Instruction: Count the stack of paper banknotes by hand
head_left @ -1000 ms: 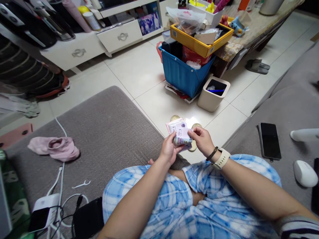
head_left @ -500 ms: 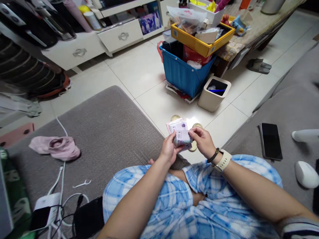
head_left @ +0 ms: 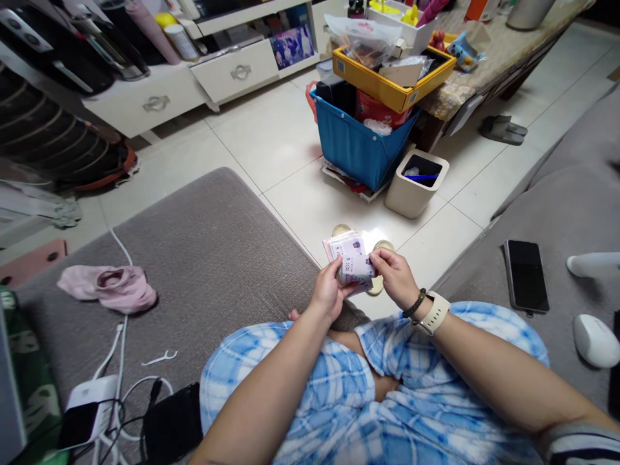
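Note:
In my left hand (head_left: pixel 329 294) is a small stack of pale purple and pink banknotes (head_left: pixel 346 245), the thumb pressed on top and the fingers beneath. My right hand (head_left: pixel 394 274) pinches the right edge of the top purple banknote (head_left: pixel 358 266) between thumb and fingertips. This note lies askew over the others, its left part still under my left thumb. A cream watch (head_left: pixel 434 314) and a dark bracelet (head_left: pixel 415 302) are on my right wrist. Round gold-coloured objects (head_left: pixel 384 245) show behind and below the notes, partly hidden.
I sit cross-legged on a grey sofa (head_left: pixel 203 245). To the right lie a phone (head_left: pixel 527 276) and a white mouse (head_left: pixel 595 340). A pink cloth item (head_left: pixel 126 289), cables and a power strip (head_left: pixel 92 397) lie left. A beige bin (head_left: pixel 411 201) and loaded blue basket (head_left: pixel 358 148) stand ahead.
My right hand has shifted very slightly to the right, and the top banknote's printed side now shows a little more. My left hand stays in place around the stack.

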A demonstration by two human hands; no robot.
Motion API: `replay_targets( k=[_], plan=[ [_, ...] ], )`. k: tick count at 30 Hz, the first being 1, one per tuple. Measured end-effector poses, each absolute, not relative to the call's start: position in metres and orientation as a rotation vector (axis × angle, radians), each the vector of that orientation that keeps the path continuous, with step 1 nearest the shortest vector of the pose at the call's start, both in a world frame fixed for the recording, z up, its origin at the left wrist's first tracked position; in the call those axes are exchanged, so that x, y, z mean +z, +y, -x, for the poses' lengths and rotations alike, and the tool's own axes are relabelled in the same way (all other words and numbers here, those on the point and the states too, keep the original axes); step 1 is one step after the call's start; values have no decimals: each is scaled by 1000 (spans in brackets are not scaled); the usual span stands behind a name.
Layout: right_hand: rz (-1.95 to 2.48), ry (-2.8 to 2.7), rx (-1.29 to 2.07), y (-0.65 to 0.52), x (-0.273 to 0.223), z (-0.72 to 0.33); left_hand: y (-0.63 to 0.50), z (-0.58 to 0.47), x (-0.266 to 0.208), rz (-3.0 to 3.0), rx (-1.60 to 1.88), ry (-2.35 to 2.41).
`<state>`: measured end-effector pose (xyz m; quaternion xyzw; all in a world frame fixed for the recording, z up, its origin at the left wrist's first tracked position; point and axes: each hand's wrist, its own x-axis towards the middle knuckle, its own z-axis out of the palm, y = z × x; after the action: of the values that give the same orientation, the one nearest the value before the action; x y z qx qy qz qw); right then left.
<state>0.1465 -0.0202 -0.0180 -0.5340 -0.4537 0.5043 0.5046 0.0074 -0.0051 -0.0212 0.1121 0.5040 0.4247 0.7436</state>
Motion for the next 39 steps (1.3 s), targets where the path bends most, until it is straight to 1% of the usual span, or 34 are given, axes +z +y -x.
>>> replay_targets(
  k=[7,13,18,39],
  plan=[
    [1271,-1092,1314,-22,-13,-145,-4,-13,-25,-230,1003,1000],
    [1362,-989,1224,-19,-22,-147,-5,-12,-23,-247,981,1082],
    [1366,-890,1193,-17,-29,-148,-6,-12,-25,-261,998,1049],
    [1347,-986,1291,-17,-21,-147,-3,-13,-28,-198,1031,1017]
  ],
)
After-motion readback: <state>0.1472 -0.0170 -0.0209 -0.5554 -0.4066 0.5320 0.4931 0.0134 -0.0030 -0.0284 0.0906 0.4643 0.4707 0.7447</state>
